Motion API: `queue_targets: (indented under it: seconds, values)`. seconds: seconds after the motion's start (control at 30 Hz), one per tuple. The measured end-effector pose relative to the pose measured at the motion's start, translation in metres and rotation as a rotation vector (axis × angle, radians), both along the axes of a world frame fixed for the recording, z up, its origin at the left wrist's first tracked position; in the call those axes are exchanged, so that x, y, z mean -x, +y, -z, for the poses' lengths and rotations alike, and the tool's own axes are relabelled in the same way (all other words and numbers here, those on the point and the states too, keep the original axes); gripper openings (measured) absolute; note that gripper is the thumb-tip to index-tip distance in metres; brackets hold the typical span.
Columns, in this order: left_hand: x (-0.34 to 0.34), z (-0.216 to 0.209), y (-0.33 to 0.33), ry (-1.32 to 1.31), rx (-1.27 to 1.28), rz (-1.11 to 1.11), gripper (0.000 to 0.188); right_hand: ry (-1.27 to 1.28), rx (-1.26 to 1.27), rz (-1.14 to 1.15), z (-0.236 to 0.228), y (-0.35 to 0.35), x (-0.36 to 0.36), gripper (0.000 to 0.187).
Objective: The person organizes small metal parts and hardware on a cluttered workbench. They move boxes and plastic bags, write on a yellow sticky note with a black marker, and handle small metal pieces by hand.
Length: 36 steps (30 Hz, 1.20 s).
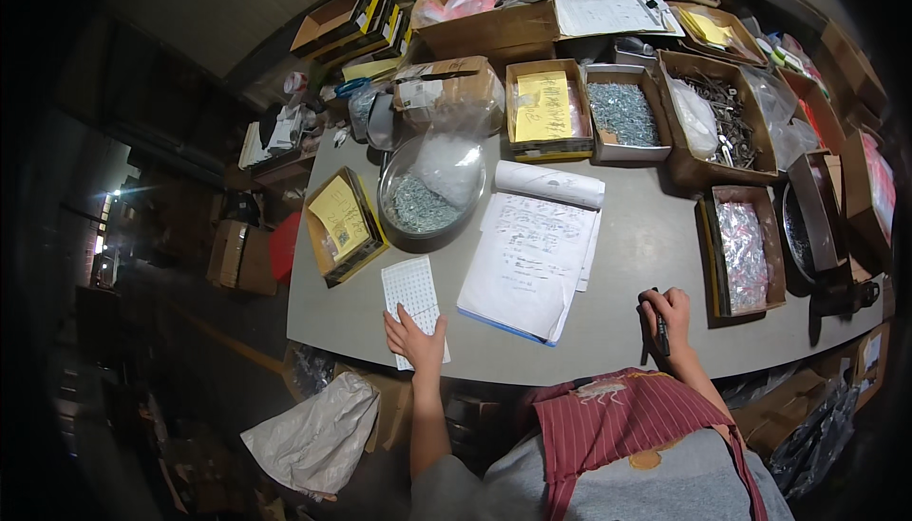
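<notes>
Spread flat, my left hand (416,339) rests on a white printed sheet with a grid of small marks (412,284) at the table's front left. My right hand (667,315) is closed around a black marker pen (658,329) near the front edge on the right. Between the hands lies a pad of handwritten pages (527,250), its top sheets rolled back, on a blue-edged board. Behind the printed sheet stand an open box with a yellow note (340,216) and a round metal bowl (388,200) holding small shiny metal parts and a clear plastic bag.
Along the back stand a box with a yellow note (542,103), a box of small metal parts (622,111) and a carton of darker metal pieces (727,122). A box of small plastic packets (741,253) is at the right. A pale sack (318,435) hangs below the table's front left.
</notes>
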<state>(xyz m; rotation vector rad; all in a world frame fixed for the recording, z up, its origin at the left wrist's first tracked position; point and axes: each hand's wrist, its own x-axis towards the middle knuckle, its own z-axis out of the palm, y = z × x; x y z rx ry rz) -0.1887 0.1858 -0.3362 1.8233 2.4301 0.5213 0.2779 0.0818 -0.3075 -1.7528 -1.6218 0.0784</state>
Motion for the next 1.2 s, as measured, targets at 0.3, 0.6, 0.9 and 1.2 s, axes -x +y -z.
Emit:
queue_targets:
  seconds: [0.3,0.6,0.9,1.2]
  values:
    - [-0.003,0.004,-0.001,0.072,-0.078,0.013,0.098,-0.035,0.008,0.003,0.009,0.000,-0.003,0.029]
    - [-0.002,0.006,0.002,0.002,-0.062,-0.009,0.101,-0.048,-0.016,0.055,0.023,-0.001,-0.001,0.032]
    - [-0.003,-0.002,0.012,-0.046,-0.043,-0.010,0.102,-0.032,0.029,0.038,0.016,-0.001,-0.002,0.033]
    - [-0.003,-0.001,0.012,-0.024,-0.083,0.001,0.103,0.004,0.009,0.022,0.012,0.002,-0.004,0.028]
